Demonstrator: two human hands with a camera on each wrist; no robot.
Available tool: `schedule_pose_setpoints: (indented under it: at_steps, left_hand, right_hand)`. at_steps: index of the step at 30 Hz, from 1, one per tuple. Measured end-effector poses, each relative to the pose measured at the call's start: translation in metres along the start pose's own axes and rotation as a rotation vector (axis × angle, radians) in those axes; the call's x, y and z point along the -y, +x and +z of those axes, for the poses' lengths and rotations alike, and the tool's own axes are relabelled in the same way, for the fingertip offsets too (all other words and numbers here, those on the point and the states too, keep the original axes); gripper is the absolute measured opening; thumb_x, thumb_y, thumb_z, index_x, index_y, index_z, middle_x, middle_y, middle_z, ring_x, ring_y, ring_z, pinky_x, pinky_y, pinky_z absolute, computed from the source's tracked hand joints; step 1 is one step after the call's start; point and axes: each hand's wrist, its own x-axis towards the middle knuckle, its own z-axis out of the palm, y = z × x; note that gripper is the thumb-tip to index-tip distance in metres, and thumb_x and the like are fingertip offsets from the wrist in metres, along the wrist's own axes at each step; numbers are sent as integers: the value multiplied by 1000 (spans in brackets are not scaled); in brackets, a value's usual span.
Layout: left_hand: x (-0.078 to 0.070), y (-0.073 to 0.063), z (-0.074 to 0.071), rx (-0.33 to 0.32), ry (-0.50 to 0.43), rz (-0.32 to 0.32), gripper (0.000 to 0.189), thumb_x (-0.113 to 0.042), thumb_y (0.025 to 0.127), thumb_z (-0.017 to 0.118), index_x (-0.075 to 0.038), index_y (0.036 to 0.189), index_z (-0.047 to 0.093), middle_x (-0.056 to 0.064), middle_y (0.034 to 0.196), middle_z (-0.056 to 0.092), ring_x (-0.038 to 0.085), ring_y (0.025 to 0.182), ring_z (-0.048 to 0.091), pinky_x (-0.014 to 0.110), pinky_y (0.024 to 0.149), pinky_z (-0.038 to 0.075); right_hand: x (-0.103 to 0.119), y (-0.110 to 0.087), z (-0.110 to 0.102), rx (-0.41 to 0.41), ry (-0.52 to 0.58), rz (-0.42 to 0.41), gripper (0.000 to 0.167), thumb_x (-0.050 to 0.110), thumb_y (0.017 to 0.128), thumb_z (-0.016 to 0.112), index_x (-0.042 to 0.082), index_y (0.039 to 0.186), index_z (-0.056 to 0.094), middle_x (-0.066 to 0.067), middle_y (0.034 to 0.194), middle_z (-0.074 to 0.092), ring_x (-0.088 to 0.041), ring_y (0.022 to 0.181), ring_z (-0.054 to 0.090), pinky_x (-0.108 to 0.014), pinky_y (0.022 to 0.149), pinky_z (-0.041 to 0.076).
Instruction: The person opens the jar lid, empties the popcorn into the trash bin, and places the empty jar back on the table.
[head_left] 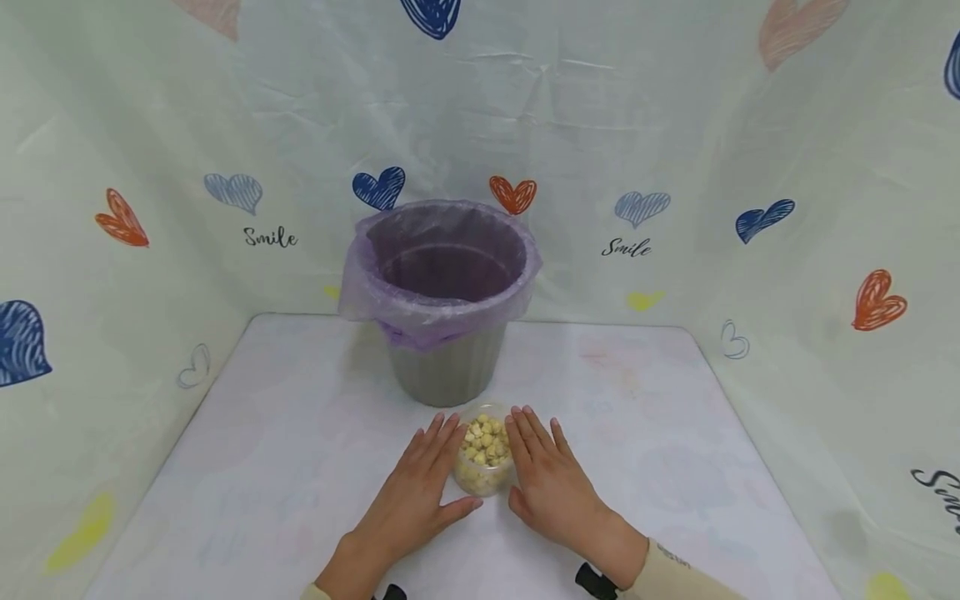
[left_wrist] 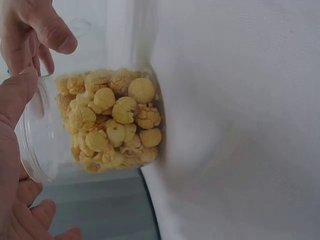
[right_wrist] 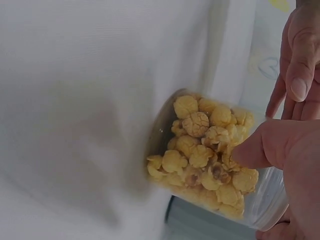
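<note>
A clear plastic jar (head_left: 483,482), partly filled with yellow popcorn (head_left: 485,442), stands upright on the table with its mouth uncovered. On its left side my left hand (head_left: 412,492) has its fingers straight, fingertips near the rim. Opposite it, my right hand (head_left: 553,493) also extends straight fingers beside the jar. The left wrist view shows the left thumb by the rim and round popcorn (left_wrist: 115,120) through the wall. In the right wrist view the right thumb lies in front of the jar's popcorn (right_wrist: 200,155); whether it touches the wall, I cannot tell.
Right behind the jar stands a grey bin (head_left: 447,371) lined with a purple plastic bag (head_left: 450,315) folded over its rim. The white table (head_left: 637,442) has rounded far corners. A pale curtain (head_left: 570,117) with hearts and "Smile" lettering surrounds it on several sides.
</note>
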Motion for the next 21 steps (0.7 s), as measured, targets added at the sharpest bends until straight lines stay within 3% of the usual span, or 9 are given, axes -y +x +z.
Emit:
schedule_pose_setpoints:
  at_steps: [9,16,21]
  left_hand:
    - [-2,1,1,-45,35,3,103,-58,89,79,0,162,35,17,170,34,32,159,30,56,125,32]
    - [-5,6,-4,32,64,-17,103,-72,95,58,0,164,31,17,172,31,31,161,26,56,128,27]
    - [-4,6,-7,66,118,-17,103,-74,96,53,0,164,31,19,171,31,33,160,27,57,128,28]
  right_hand:
    - [0,-1,2,4,-22,-4,95,35,88,82,-8,159,36,-26,165,38,-40,155,37,-62,120,40]
    - [1,-1,3,37,83,35,92,61,103,57,-7,160,34,-25,168,33,-38,159,29,-57,125,33]
    - [3,-1,4,39,107,46,92,62,104,54,-7,161,32,-25,169,32,-37,160,27,-57,126,32]
